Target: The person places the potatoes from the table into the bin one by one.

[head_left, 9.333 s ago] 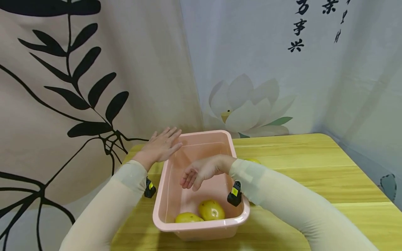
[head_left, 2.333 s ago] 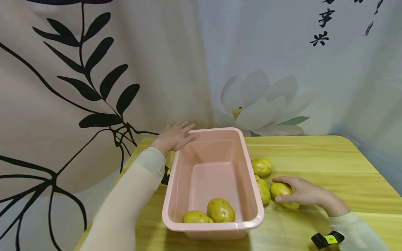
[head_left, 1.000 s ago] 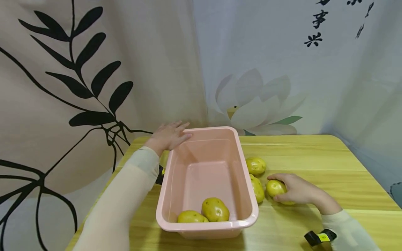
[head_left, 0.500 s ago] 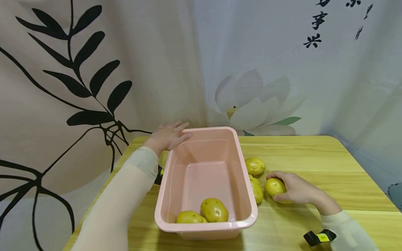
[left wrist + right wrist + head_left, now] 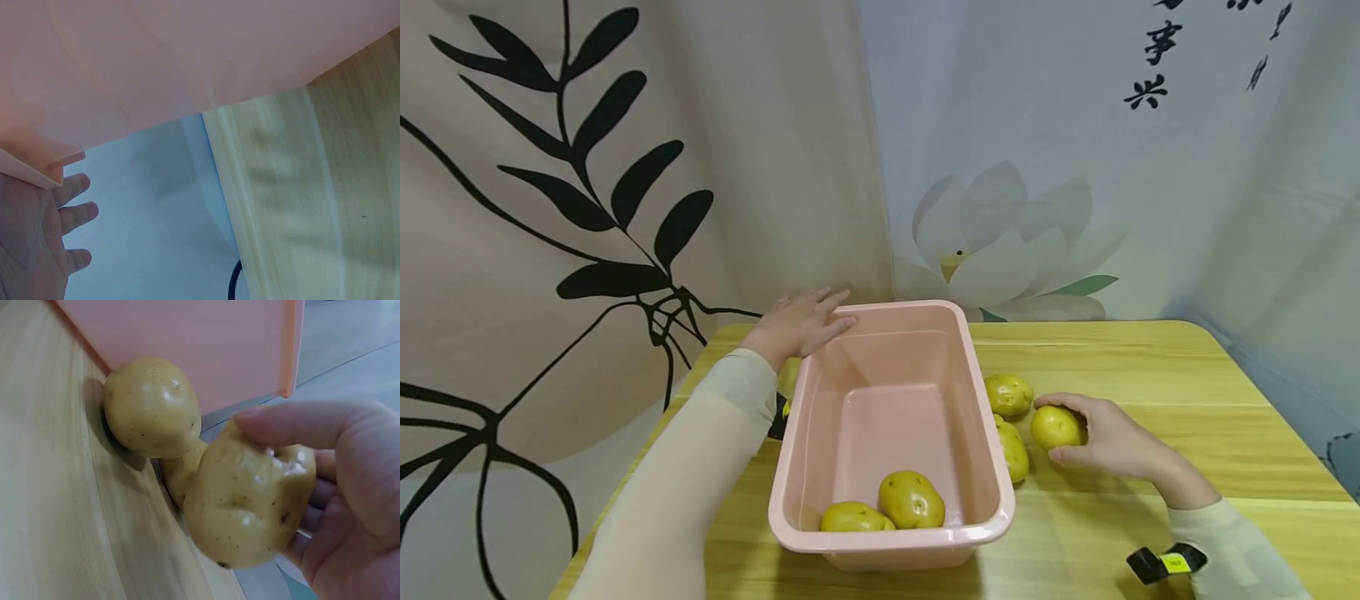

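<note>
On the right side of the table, my right hand (image 5: 1111, 439) grips a yellow potato (image 5: 1057, 427), thumb on one side and fingers on the other. The right wrist view shows this pitted potato (image 5: 247, 500) up close, the thumb across its top. A pink plastic tub (image 5: 891, 542) stands in the middle, holding a round potato (image 5: 912, 500) and a flatter one (image 5: 854, 517) at its near end. My left hand (image 5: 797, 327) rests on the tub's far left rim with fingers extended; the left wrist view has its palm (image 5: 28, 237) against the rim.
Two more potatoes lie outside against the tub's right wall, one farther back (image 5: 1009, 394) and one nearer (image 5: 1012, 450). The wooden table (image 5: 1210, 392) extends to the right. A printed curtain (image 5: 760, 167) hangs behind its back edge.
Earlier my right hand hung over the tub; it then moved right onto the potato. In the last half second, hand and potato rose slightly. My left hand settled on the rim and stays there.
</note>
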Tool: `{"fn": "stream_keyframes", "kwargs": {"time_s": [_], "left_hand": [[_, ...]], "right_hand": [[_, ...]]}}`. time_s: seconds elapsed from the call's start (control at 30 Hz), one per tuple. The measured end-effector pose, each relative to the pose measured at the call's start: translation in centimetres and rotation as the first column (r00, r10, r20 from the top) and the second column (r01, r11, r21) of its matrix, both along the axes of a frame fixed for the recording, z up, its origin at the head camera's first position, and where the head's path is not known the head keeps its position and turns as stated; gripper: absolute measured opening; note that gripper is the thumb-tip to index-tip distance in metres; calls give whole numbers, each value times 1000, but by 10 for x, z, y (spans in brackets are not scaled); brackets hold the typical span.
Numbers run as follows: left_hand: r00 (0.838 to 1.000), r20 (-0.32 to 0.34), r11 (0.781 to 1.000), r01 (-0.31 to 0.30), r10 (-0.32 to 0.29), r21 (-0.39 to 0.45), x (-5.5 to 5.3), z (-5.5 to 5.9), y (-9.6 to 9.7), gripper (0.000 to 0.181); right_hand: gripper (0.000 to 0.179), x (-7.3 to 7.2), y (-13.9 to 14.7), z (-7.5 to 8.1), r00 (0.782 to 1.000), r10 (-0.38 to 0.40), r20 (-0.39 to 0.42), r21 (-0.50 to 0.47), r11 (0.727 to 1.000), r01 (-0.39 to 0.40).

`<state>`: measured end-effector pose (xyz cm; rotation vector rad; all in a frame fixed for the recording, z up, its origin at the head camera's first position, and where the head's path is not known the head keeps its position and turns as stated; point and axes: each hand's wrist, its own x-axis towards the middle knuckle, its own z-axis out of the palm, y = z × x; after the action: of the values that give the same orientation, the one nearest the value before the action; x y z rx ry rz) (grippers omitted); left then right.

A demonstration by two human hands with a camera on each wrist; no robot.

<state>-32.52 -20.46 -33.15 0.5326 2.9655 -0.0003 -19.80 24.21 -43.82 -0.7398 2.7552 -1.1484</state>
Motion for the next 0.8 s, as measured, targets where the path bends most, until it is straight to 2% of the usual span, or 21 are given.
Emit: {"fn": "stream_keyframes", "kwargs": {"time_s": [0.3,0.53,0.8], "left_hand": [[1000,-10,1000,-2,2,15,-1,-2,-1,71],[1000,12,1000,-8,7,10,0,0,-1,71],[1000,2,1000,-7,7,19,-2,-1,-1,70]], "right_hand": [[67,0,3,5,999,19,36,-154,988,-13],[65,0,2,8,1000,30,3,-213,977,-29],[61,1,2,11,998,61,10,-300,952,-55]]}}
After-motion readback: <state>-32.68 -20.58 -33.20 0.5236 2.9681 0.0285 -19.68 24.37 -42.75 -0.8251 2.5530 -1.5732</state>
